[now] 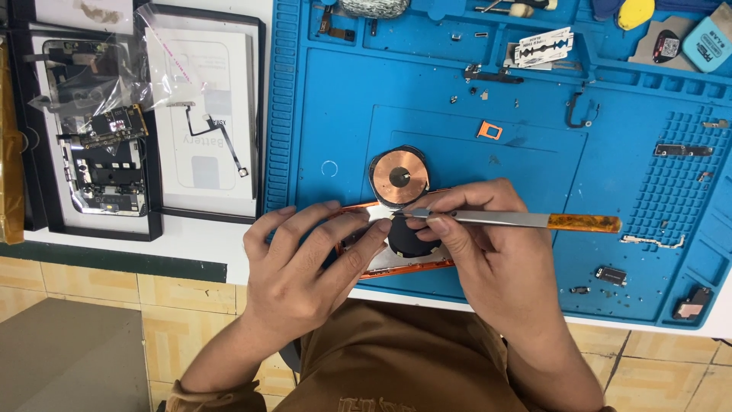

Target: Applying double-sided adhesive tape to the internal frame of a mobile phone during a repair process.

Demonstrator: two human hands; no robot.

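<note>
Phone frame [396,267], orange-edged and opened up, lies at the near edge of the blue work mat [534,152], mostly hidden under both hands. From the head camera, the left hand [305,267] presses down on its left part with fingers spread flat, not closed around anything. The right hand [488,259] is pinched on metal tweezers [526,220] with an amber-taped end, tips meeting the black round part just below the copper charging coil [399,177], which is folded up and back.

A slip of the tweezers could, I judge, tear the coil's thin connection or scratch what lies beneath; exactly what the tips grip is hidden by the fingers, so that is uncertain. The frame sits close to the table [206,236] edge, so a hard pull toward the body could slide it off.

Open mat lies to the right and beyond the coil, though small screws, brackets and an orange tray piece [489,130] are scattered there. Left, boxes with a second phone body [99,152] stand well apart.
</note>
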